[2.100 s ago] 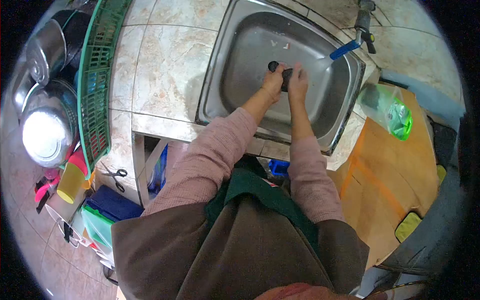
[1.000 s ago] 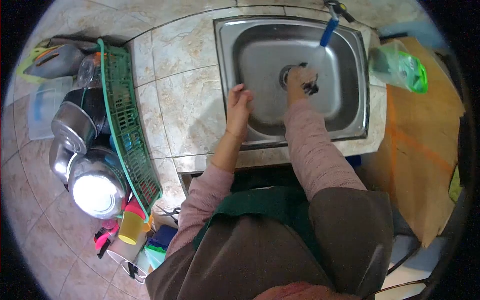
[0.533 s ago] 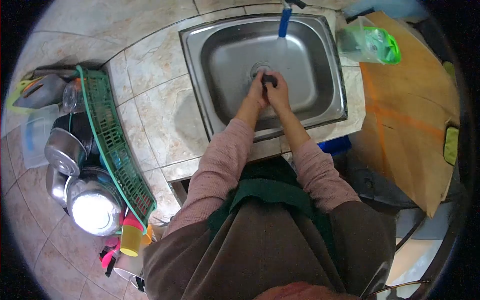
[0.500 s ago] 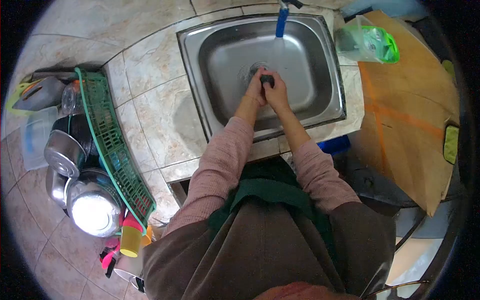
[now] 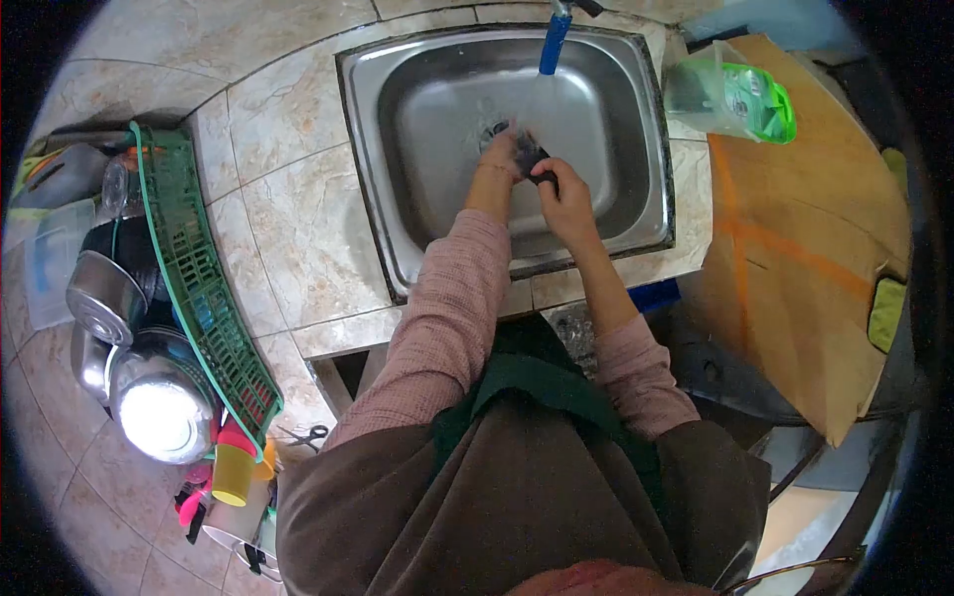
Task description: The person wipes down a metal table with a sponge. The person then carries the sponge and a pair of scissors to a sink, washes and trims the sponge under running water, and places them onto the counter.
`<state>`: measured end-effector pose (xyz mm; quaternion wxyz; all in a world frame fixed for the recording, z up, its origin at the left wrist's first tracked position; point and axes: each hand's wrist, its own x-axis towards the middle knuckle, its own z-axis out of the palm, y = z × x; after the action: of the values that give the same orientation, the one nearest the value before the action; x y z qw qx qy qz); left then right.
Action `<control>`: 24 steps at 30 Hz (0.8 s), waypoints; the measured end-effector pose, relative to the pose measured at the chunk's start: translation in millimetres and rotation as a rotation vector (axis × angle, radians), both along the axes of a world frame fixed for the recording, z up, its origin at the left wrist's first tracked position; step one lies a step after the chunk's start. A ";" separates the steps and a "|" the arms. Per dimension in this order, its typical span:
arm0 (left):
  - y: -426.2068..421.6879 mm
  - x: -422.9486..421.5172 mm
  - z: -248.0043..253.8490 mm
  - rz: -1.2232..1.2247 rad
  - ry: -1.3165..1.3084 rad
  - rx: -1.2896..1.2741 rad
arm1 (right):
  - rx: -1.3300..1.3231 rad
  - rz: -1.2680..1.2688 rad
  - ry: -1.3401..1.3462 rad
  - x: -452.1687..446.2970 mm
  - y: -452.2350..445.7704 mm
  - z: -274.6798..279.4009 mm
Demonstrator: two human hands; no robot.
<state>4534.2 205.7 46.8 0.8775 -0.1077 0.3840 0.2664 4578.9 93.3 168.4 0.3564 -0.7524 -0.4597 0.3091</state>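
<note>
Over the steel sink (image 5: 437,139), both hands are close together below the tap's blue spout (image 5: 555,45). My right hand (image 5: 566,194) is closed around the black handle of a utensil (image 5: 540,169), which slants up and to the left. At its far end is my left hand (image 5: 499,157), touching it, with fingers smeared by motion and water. The utensil's far end is blurred and partly covered, so its kind does not show. Water from the spout falls close to the hands, near the drain.
A green plastic rack (image 5: 194,258) with shiny metal pots (image 5: 164,397) stands at the left, a yellow cup (image 5: 234,475) at its near end. Scissors (image 5: 310,435) lie close by. On the right are a clear container with a green rim (image 5: 735,94) and a cardboard sheet (image 5: 815,238).
My hands have come apart a little: the right has slid down and right along the black handle, exposing more of it. The left is now blurred at the far end. The view has shifted slightly.
</note>
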 end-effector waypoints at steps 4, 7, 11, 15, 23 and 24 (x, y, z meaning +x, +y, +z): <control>2.7 -7.0 -10.9 0.053 0.065 -0.085 | 0.109 0.011 -0.022 -1.1 -8.5 2.6; 8.1 -18.6 -26.1 0.224 0.035 -0.196 | 0.092 0.001 -0.011 -4.4 -9.0 14.8; 10.9 -36.9 -43.7 0.162 -0.043 -0.175 | 0.199 -0.027 -0.074 2.7 -10.7 10.3; 15.3 -60.2 -18.6 0.205 0.168 -0.199 | 0.156 -0.018 -0.013 28.4 -5.9 23.0; -19.9 -53.7 51.3 -0.403 0.331 0.096 | 0.038 0.245 -0.121 40.3 17.6 15.9; -23.2 -51.1 60.5 -0.431 0.167 0.054 | 0.067 0.354 -0.299 40.6 19.2 16.7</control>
<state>4483.1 182.5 107.3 0.8819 0.0225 0.4621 0.0909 4619.4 112.6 185.0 0.2494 -0.6853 -0.6422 0.2362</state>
